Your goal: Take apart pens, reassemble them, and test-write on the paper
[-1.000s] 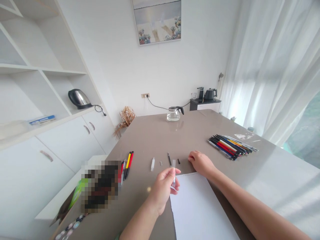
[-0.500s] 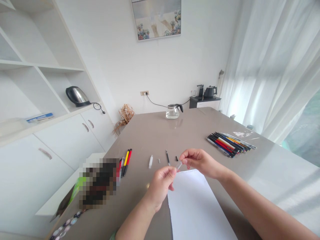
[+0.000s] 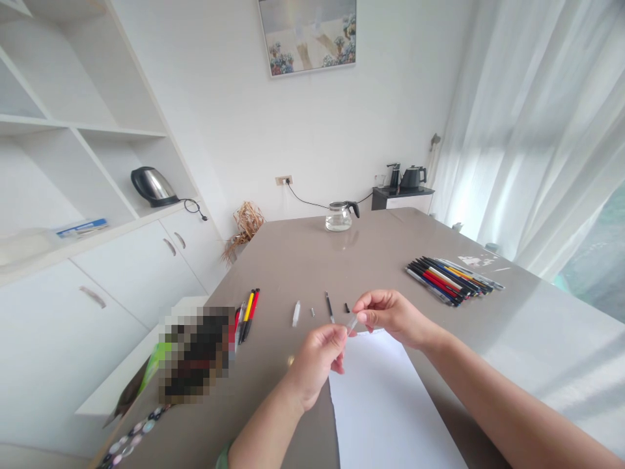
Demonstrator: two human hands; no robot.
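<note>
Above the top edge of a white paper sheet [image 3: 390, 404], a short clear pen barrel piece [image 3: 352, 323] is pinched between my two hands. My left hand [image 3: 317, 361] grips its lower end with thumb and fingers. At the upper end, the thumb and fingertips of my right hand [image 3: 393, 316] are closed on it. Just beyond the hands lie a dark pen refill [image 3: 329, 305] and a small black pen part [image 3: 346, 307]. Farther left are a tiny silvery pen part [image 3: 313, 312] and another translucent barrel piece [image 3: 296, 313]. The fingers partly cover the held piece.
Many pens [image 3: 449, 280] lie bunched at the right of the brown table [image 3: 278, 260]. Yellow and red pens [image 3: 250, 316] lie at left beside a blurred dark item [image 3: 200, 355] with a beaded strap [image 3: 134, 436]. A glass pot [image 3: 338, 218] stands at the far edge.
The view has shifted slightly. Both hands keep hold of the clear barrel piece in nearly the same pose, and the parts on the table have not moved.
</note>
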